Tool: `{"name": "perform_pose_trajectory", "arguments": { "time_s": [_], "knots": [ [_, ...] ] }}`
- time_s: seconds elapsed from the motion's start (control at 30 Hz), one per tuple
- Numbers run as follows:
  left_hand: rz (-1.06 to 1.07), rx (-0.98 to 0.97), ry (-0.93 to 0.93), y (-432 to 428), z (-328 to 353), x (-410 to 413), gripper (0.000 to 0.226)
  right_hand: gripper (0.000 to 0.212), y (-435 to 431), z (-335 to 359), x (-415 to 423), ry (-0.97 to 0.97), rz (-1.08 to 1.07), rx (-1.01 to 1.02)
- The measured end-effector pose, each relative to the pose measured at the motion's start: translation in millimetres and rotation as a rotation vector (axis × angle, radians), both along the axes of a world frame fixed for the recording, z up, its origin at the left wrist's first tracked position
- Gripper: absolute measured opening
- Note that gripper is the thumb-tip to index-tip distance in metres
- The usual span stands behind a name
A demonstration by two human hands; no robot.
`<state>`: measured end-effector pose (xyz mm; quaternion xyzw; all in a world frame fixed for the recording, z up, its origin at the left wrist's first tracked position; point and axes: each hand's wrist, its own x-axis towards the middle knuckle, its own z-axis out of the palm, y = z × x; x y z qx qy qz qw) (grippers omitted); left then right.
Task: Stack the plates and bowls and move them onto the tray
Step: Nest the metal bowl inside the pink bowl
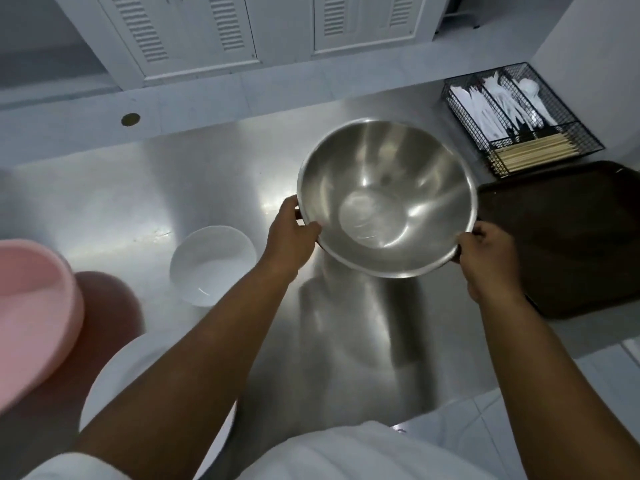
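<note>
Large steel bowl (388, 199) held above the counter, empty, tilted toward the viewer. Small white bowl (212, 263) upright on the counter left of it. Pink bowl (34, 306) far left. White plate (114, 382) near edge, partly hidden. Dark brown tray (571, 237) right, empty.

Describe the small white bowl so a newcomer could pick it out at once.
Start at the steel counter and find the large steel bowl held up by the left hand and right hand. The small white bowl sits on the counter just left of the left wrist. It is white, unlike the pink bowl, and deeper than the white plate.
</note>
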<state>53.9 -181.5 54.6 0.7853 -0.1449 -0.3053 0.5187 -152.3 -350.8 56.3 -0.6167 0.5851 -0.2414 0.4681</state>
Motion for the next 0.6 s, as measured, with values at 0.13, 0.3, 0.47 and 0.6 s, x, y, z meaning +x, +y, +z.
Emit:
{"name": "perform_pose_trajectory", "arguments": {
  "time_s": [0.13,0.3,0.47,0.6],
  "knots": [
    [0.117,-0.087,-0.066,40,31,23,0.042,0.017,15,24,38,-0.032,0.11,-0.108],
    [0.308,-0.13,-0.111,127,54,58,0.046,0.011,71,49,109,-0.139,0.298,-0.119],
    [0.534,-0.144,-0.172,238,64,75,0.044,0.012,150,53,181,-0.15,0.531,-0.106],
    [0.713,-0.105,-0.187,328,58,82,0.043,0.014,223,52,231,-0.131,0.744,-0.095]
  ]
}}
